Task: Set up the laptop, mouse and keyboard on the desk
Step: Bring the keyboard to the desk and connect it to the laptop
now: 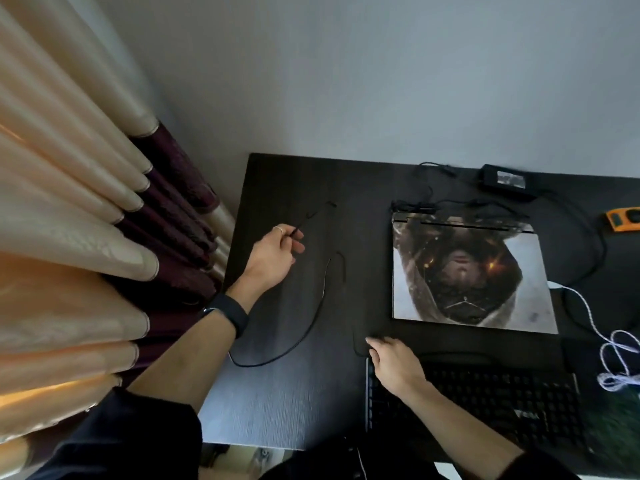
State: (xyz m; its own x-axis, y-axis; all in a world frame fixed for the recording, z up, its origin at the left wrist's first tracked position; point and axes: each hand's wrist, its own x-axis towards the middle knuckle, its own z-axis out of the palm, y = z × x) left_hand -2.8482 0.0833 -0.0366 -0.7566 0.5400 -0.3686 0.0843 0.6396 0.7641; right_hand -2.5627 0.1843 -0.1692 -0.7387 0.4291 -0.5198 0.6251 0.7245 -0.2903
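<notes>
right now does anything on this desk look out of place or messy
The thin black cable loops loosely across the left of the desk, pinched in the left hand. A white cable lies bunched at the right edge. The laptop is closed.

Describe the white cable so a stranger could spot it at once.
On the dark desk lies a closed laptop with a picture on its lid. From the laptop's right edge the white cable runs toward the desk's front and ends in loose loops. Every other cable here is black.
</notes>
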